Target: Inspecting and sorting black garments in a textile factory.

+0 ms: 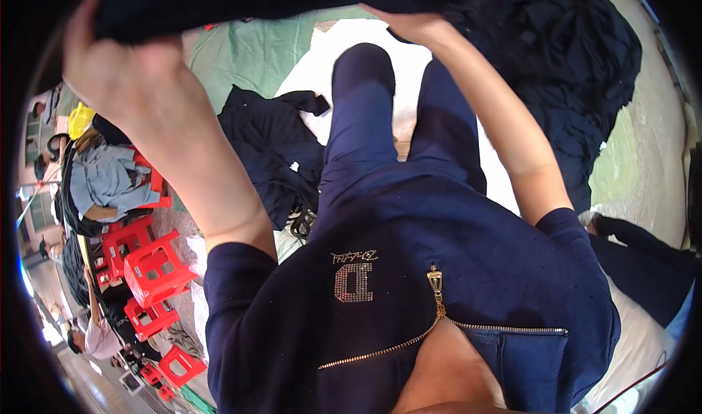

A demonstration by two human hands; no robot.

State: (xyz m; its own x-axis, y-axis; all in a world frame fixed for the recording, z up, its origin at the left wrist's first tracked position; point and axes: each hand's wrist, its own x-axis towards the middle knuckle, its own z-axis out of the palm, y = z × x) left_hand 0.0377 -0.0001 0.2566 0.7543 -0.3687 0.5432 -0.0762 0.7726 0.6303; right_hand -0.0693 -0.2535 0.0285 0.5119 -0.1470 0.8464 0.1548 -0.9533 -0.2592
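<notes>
Raised in front of me at the top edge is a dark piece of cloth (248, 1), most of it cut off by the frame, so its exact kind cannot be made out. My left hand (121, 63), slightly blurred, grips its left end. At its right end my right hand (413, 27) holds the lower edge, with most of the fingers hidden behind the fabric. Below the cloth, beside my leg, a black garment (267, 136) lies crumpled. A large heap of black garments (563, 56) is piled to the right of my right forearm.
White sheeting (314, 67) and green cloth (245, 56) are spread beyond my knees. Several red plastic stools (157, 268) stand at left, one group bearing grey-blue clothes (110, 180). Other people sit at the far left. More dark fabric (643, 268) lies by my right side.
</notes>
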